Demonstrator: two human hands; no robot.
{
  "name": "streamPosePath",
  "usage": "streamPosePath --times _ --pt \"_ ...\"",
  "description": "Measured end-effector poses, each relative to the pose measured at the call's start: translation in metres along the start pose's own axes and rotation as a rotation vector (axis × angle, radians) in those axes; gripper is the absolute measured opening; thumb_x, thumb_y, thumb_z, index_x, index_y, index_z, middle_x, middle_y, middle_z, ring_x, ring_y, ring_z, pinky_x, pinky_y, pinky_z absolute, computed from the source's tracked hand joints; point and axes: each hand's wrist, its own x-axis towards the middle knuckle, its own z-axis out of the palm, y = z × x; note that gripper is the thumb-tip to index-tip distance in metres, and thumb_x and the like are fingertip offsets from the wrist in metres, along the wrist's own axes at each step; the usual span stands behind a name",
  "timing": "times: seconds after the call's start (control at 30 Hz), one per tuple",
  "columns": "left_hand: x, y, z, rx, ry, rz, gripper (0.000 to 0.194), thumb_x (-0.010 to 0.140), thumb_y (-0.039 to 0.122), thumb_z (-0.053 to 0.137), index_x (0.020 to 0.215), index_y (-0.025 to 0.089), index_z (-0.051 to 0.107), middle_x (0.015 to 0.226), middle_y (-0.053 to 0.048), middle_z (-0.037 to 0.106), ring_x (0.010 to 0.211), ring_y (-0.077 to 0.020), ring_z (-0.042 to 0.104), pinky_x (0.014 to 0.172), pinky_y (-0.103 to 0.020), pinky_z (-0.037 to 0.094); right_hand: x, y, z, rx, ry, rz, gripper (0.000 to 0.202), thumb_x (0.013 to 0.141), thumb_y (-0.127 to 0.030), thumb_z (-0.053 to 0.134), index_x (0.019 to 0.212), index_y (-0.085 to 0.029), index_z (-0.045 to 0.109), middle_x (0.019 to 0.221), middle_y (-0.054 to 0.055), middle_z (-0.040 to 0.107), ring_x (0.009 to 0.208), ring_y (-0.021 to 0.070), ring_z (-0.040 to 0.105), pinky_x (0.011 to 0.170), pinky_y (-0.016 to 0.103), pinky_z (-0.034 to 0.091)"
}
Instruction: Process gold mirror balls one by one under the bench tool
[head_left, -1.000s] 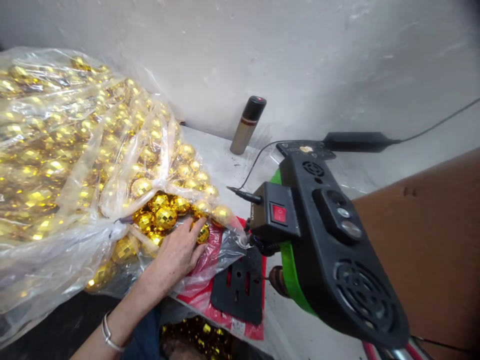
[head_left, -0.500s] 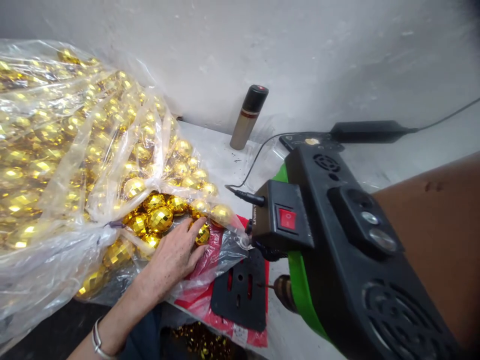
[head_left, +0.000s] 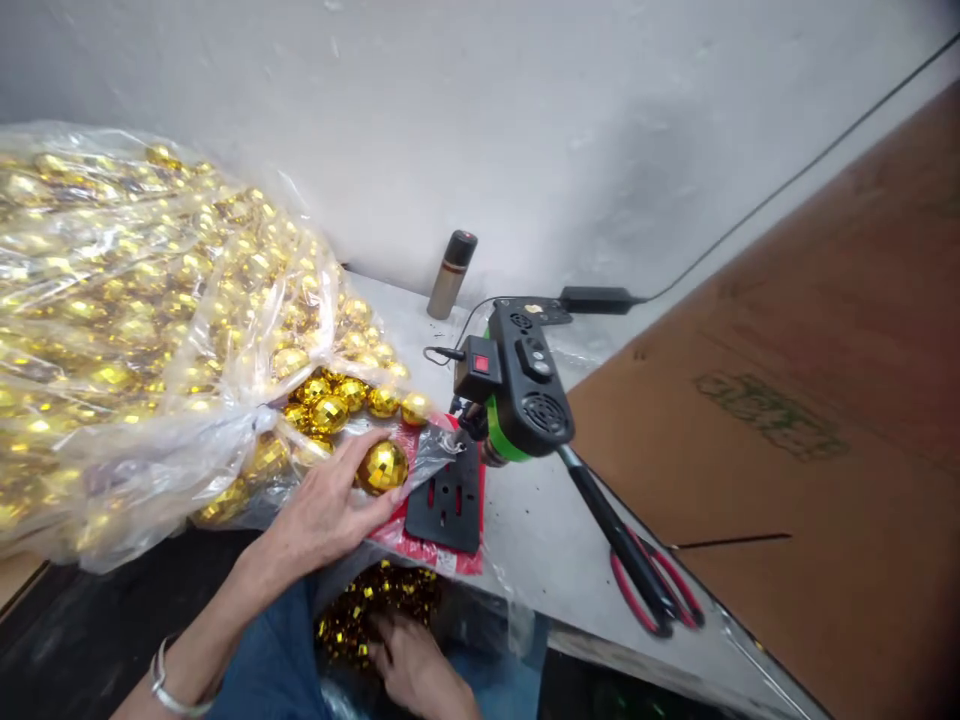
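My left hand (head_left: 326, 505), with a bangle on its wrist, has thumb and fingers around a shiny gold mirrored ball (head_left: 383, 467) at the mouth of a clear plastic bag (head_left: 142, 490) filled with such balls. My right hand (head_left: 420, 655) reaches down below the table edge into a heap of small gold pieces (head_left: 352, 610); its fingertips are partly hidden among them. Right of the held ball, a black slotted plate (head_left: 444, 505) lies on red plastic. A black and green drill-like machine (head_left: 529, 380) with a red switch stands over the plate's back end.
A bottle with a black cap (head_left: 452, 275) stands near the wall. Scissors with red and black handles (head_left: 656, 590) lie on the table's right part. A large cardboard box (head_left: 787, 420) fills the right side. A cable runs from a black adapter (head_left: 598, 300).
The view has shifted, so the machine looks smaller and farther off. My right hand has come into view in the gold pieces. My left hand has closed around a ball and drawn it nearer.
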Motion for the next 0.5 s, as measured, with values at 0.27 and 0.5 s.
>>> streamPosePath --times 0.27,0.5 --pt "-0.07 -0.009 0.068 -1.074 -0.014 -0.586 0.069 0.081 0.061 0.087 0.135 0.021 0.069 0.107 -0.007 0.082 0.086 -0.022 0.076 0.071 -0.027 0.056 -0.057 -0.008 -0.078 0.238 0.27 -0.274 0.039 0.107 -0.037 0.055 0.139 -0.028 0.075 0.134 0.007 0.079 0.124 0.024 0.077 0.106 0.03 0.061" --pt "-0.029 -0.001 0.104 -1.418 0.177 -0.696 0.046 0.065 0.035 0.097 0.099 0.018 0.071 0.1 -0.006 0.082 0.085 -0.0243 0.079 0.083 -0.037 0.065 -0.06 -0.039 -0.138 0.269 0.787 -0.348 0.039 0.109 -0.046 0.053 0.133 -0.029 0.078 0.124 0.007 0.083 0.112 0.0218 0.082 0.098 0.027 0.065"
